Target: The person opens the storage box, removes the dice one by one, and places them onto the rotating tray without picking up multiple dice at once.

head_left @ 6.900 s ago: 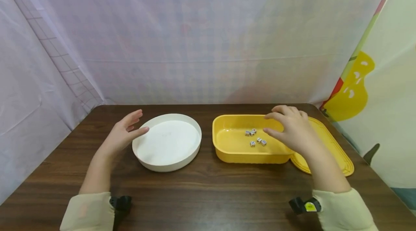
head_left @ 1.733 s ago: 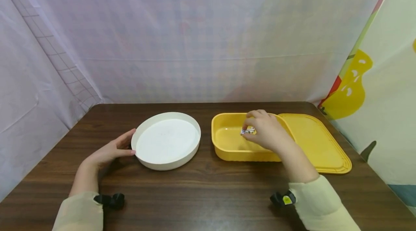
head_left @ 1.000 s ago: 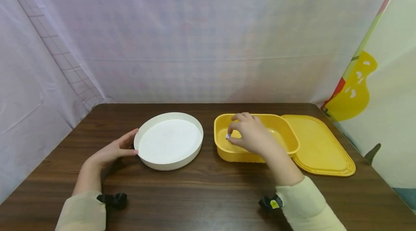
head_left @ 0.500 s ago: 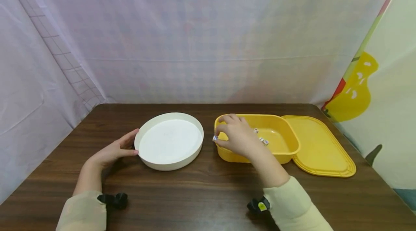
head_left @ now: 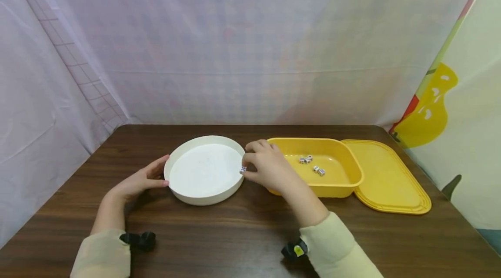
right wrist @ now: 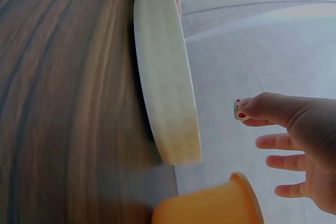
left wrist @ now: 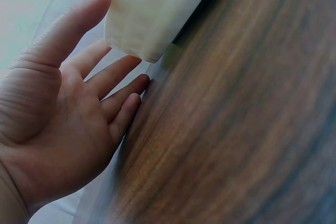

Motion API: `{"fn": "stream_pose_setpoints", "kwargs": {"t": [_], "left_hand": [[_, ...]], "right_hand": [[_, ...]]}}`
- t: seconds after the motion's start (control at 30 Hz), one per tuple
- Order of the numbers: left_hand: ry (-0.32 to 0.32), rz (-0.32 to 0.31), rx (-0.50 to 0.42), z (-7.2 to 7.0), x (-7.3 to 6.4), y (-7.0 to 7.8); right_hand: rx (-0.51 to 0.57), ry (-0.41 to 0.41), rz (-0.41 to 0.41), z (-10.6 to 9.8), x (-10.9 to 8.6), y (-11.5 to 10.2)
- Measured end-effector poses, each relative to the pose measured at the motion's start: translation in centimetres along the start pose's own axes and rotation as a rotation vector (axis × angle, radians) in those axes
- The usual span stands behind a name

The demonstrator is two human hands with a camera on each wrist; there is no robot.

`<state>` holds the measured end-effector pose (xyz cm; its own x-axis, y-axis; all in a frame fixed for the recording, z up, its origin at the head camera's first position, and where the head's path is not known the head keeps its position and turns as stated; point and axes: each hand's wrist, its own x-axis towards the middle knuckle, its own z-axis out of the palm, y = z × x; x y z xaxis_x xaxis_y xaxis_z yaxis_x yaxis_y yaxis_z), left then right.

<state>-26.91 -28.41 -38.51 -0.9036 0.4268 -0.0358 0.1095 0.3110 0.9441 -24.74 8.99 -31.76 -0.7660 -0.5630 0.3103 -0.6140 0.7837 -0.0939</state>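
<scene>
Between thumb and forefinger my right hand (head_left: 268, 167) pinches a white die (head_left: 243, 169) with dark blue spots, held up at the right rim of a round white tray (head_left: 205, 201). In the right wrist view the same die (right wrist: 240, 110) shows red spots and hangs above the tray's height. My left hand (head_left: 137, 183) touches the tray's left rim with thumb and fingertips, its fingers fairly straight; the left wrist view shows the palm beside the tray wall (left wrist: 152, 14). Several more dice (head_left: 307, 159) lie in a yellow plastic box (head_left: 332, 191) under and right of my right forearm.
A flat yellow lid (head_left: 391, 178) lies to the right, partly against the box. Everything stands on a dark wooden table (head_left: 219, 239). A pale cloth curtain (head_left: 250, 51) hangs behind the table's far edge.
My right hand first hovered over the box, then took a die from it and carried it left to the tray's rim. My left hand came down to the tray's left rim and stays there.
</scene>
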Motion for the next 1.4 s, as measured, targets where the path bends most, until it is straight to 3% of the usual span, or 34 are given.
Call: {"fn": "stream_pose_setpoints", "kwargs": {"t": [0.6,1.4], "left_hand": [[0.006,-0.012,-0.008,0.0,0.0,0.1],[0.007,-0.006,-0.003,0.1,-0.1,0.1]], "right_hand": [[0.047,-0.034,0.021,1.9,1.9,-2.1],[-0.027,0.007,-0.032,3.9,1.6,-2.3]]}}
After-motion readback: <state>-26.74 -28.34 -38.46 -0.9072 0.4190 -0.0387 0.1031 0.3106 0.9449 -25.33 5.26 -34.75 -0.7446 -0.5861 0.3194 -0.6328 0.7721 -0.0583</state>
